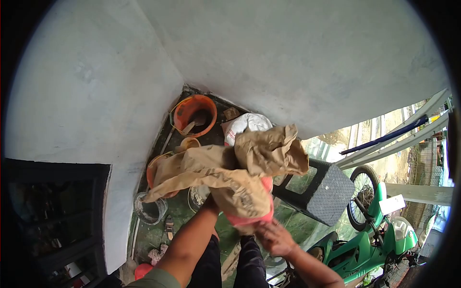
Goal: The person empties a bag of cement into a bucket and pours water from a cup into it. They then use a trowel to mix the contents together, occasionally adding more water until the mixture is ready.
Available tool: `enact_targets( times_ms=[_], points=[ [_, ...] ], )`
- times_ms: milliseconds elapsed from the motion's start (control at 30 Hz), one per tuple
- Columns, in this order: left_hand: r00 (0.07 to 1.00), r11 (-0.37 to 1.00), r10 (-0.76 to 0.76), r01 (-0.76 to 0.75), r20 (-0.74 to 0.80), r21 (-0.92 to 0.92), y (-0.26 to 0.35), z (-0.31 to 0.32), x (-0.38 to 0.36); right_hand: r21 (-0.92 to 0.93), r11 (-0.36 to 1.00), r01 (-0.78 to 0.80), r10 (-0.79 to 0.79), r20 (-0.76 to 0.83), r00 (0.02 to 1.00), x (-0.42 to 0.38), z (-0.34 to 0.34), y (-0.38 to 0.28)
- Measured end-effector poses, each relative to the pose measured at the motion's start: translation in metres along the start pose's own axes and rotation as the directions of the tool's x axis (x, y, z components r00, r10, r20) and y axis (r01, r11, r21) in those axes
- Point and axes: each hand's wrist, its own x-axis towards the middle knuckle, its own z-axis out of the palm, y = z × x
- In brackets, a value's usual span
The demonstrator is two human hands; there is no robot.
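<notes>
A crumpled brown paper sack [240, 189] with a red-pink end and dark print is held up in front of my legs, its torn mouth folded over. My right hand [276, 238] grips its lower reddish edge with curled fingers. My left hand [210, 207] reaches behind the sack's near side; its fingers are hidden by the paper. Behind the sack sits a white sack [248, 124] with red print. An orange bucket [210, 109] with a trowel-like tool inside stands in the corner.
A second orange bucket [152, 169] and a clear tub [158, 213] with pale residue stand left. A dark stool [326, 194] lies tipped at right, near a green motorbike [357, 254]. A sandal [169, 225] is on the green floor. Grey walls meet ahead.
</notes>
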Motion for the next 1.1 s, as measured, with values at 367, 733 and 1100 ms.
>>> enact_targets(
  times_ms=[367, 733, 1100],
  points=[
    [0.994, 0.773, 0.011, -0.076, 0.106, 0.629, -0.055, 0.078, 0.043, -0.600, 0.575, -0.557, 0.551, -0.220, 0.805, -0.093, -0.066, 0.236],
    [0.905, 0.623, -0.303, 0.426, -0.299, 0.656, -0.298, -0.117, -0.178, 0.269, 0.584, -0.766, 0.763, 0.141, 0.631, 0.020, 0.072, 0.163],
    [0.896, 0.696, -0.160, 0.400, -0.414, 0.597, -0.237, -0.100, -0.216, 0.010, 0.675, -0.738, 0.666, 0.423, 0.615, 0.027, 0.166, 0.293]
  ],
)
